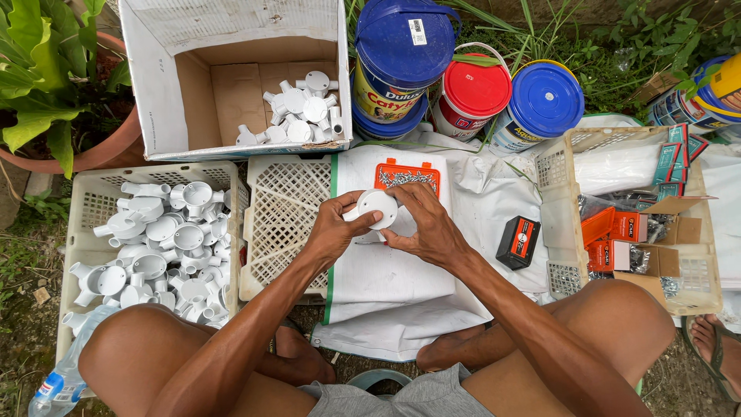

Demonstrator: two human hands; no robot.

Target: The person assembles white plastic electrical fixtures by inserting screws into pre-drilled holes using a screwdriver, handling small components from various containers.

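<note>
Two hands are closed on one white round junction box (377,207), held up between them above the white sack (386,270) spread across the lap. The left hand (330,230) is wrapped on the near-left edge, its fingers (349,202) curled over the rim and the thumb pressed on the flat face; the right hand (426,224) is clamped on the far-right edge, fingers (401,193) bent down over the top. Whether a screw is pinched under those right fingertips cannot be told, the tips being hidden behind the box.

Just beyond the fingers, an orange tray of small screws (407,176) is seen lying open on the sack. Out past the left fingers, a pale crate of more white boxes (154,247) is filled high, and an empty lattice crate (282,224) sits between. A small black-and-orange carton (518,241) lies off the right wrist.

Risk is judged here: the box is gripped only by its rim, so a slip of either thumb could let it be dropped onto the sack or down between the knees. The screw tray is so near that it could be knocked and spilled by a careless knuckle. Any small part lost would likely be swallowed by the grass and dirt below. The sack itself is loose and could be dragged by a shifting knee, tray and all
</note>
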